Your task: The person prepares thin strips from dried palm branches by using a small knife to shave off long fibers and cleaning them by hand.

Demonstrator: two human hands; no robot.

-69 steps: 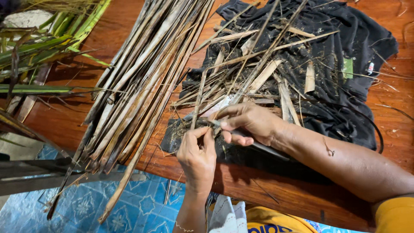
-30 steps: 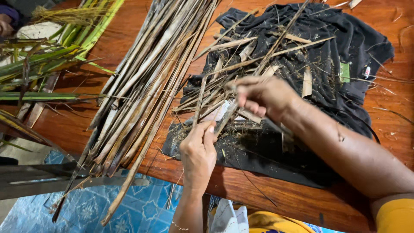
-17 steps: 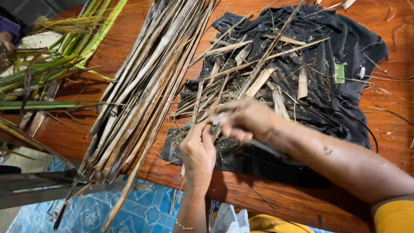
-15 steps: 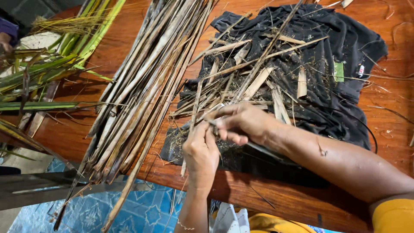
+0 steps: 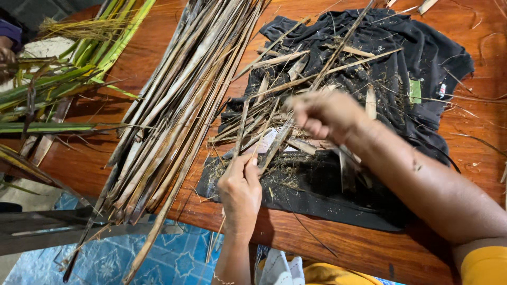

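Observation:
My left hand (image 5: 240,191) pinches the near end of a dried brown leaf strip (image 5: 274,145) at the front edge of a black cloth (image 5: 422,58). The strip runs up and to the right toward my right hand (image 5: 323,113). That hand is a blurred closed fist above the cloth, and it seems to grip a small knife with a pale blade (image 5: 265,142) that points left under the strip. Loose dried strips and fine shavings (image 5: 288,177) lie on the cloth around both hands.
A long bundle of dried leaf strips (image 5: 179,105) lies diagonally on the wooden table (image 5: 475,153), left of the cloth. Green leaves (image 5: 68,84) are piled at far left, near another person's hand (image 5: 6,53). Blue patterned floor tiles (image 5: 174,258) and a metal bar (image 5: 47,227) show below the table's edge.
My right hand has pulled up and to the right, away from my left hand, after working close against it. My left hand stays at the cloth's front edge with the strip.

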